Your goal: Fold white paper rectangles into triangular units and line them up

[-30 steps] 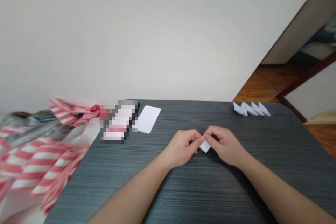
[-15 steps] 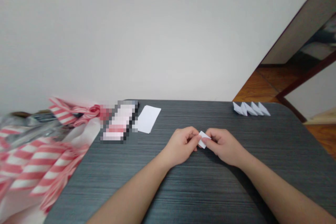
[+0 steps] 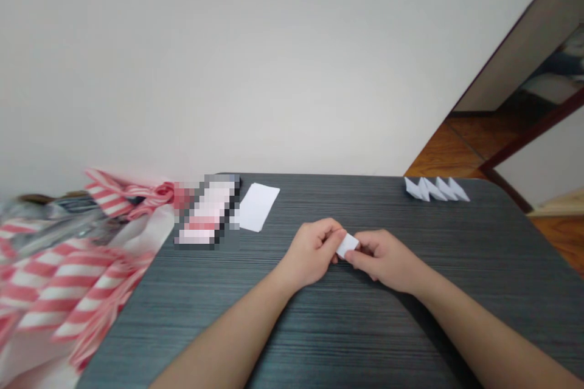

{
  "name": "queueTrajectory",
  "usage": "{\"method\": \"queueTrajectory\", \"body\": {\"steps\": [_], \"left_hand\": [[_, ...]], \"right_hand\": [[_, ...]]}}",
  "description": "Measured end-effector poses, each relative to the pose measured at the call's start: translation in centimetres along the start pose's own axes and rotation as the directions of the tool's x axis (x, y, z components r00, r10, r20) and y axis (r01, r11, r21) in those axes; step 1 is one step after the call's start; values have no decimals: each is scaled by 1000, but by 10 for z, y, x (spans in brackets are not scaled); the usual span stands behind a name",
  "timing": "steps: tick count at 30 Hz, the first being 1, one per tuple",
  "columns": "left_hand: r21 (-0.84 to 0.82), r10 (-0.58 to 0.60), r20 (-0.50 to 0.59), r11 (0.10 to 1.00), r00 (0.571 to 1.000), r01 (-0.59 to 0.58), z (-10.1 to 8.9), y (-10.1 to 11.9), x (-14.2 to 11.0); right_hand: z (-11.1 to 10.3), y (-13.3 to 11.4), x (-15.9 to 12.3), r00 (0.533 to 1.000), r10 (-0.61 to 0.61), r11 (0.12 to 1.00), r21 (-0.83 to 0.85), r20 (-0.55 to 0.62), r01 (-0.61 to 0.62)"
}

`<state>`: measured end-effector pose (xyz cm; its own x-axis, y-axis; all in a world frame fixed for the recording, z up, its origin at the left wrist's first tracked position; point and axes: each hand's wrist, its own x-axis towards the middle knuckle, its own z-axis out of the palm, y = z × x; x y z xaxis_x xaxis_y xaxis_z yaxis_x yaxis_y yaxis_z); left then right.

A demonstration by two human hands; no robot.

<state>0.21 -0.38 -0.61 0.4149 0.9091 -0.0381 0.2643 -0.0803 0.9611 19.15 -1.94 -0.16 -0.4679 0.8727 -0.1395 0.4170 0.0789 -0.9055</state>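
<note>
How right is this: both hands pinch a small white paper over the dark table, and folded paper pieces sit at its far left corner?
Wrong corner: the head view shows the folded paper pieces at the table's far right corner. The left hand and right hand pinch the white paper.

Plain off-white wall (image 3: 255, 61) fills most of view, light soft and even. Dark grey wood-grain desk (image 3: 347, 340) runs across lower frame, far edge near wall, rounded corner at far right. Right side: dark red-brown trim (image 3: 533, 127) in diagonal lines, beige panel (image 3: 520, 42) above, white wall section (image 3: 542, 158) below. Orange-brown wood floor (image 3: 460, 146) shows between them and past desk's right edge.
</note>
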Motion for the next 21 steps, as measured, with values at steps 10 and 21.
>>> {"method": "queueTrajectory", "body": {"steps": [10, 21], "left_hand": [[5, 2, 19, 1000, 1000, -2, 2, 1, 1], [-33, -31, 11, 999, 999, 31, 2, 3, 1]], "right_hand": [[-2, -2, 0, 999, -33, 999, 43, 19, 32], [-3, -5, 2, 999, -42, 997, 67, 1, 41]]}}
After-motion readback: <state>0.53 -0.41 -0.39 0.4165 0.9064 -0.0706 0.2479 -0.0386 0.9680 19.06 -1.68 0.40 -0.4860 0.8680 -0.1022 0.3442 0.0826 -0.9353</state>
